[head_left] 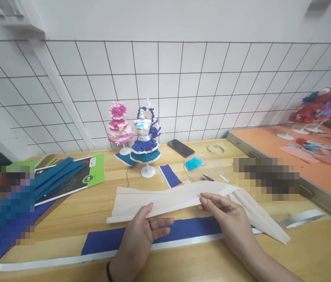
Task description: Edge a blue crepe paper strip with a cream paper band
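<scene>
My left hand (142, 235) pinches the near edge of a long pleated cream paper strip (180, 199), thumb on top and fingers underneath. My right hand (227, 215) grips the same strip further right, fingers curled over its edge. The strip is held just above the wooden table (74, 211), and its right end droops down to the table. Under it lie a dark blue paper strip (107, 241) and a long silver ribbon (51, 261).
Two small mannequins in paper dresses, a pink one (120, 129) and a blue one (145, 143), stand at the back. Near them lie a phone (180, 148), a small blue piece (169, 176), a clear plate (205, 168) with scissors, and a green booklet (74, 176). An orange board (294, 156) lies at the right.
</scene>
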{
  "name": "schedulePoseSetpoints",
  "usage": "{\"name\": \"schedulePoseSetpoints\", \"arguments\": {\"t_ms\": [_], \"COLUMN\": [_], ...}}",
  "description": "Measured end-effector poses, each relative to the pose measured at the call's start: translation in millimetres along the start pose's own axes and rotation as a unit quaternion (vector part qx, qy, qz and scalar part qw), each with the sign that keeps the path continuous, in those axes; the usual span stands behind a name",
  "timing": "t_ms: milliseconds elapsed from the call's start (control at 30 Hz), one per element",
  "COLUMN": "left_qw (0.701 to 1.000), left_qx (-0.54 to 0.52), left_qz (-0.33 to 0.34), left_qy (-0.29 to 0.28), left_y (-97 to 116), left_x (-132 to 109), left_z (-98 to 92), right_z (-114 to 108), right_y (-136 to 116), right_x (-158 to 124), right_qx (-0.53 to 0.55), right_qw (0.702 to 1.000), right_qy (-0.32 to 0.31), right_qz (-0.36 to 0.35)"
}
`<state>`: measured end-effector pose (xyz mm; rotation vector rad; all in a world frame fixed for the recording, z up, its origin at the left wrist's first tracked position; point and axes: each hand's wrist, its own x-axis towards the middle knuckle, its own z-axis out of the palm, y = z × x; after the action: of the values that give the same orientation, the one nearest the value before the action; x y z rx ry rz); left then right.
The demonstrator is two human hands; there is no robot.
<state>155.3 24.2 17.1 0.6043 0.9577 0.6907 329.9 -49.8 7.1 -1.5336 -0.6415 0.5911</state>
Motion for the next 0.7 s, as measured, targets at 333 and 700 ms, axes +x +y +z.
{"name": "schedulePoseSetpoints", "arguments": {"t_ms": [333,700], "left_qw": [0.998,0.951], "left_qx": [-0.009,0.143], "left_qz": [0.059,0.271], "left_qy": [0.013,0.044], "left_y": [1,23], "left_x": [6,23], "left_z": [-9.2,-34.1], "right_z": [-8,-18], "right_y": [4,6], "right_x": [8,26], "right_qx": [0.006,0.005], "right_qw": [1.0,1.0], "right_qy": [-0.017,0.015], "right_qz": [0.013,-0.005]}}
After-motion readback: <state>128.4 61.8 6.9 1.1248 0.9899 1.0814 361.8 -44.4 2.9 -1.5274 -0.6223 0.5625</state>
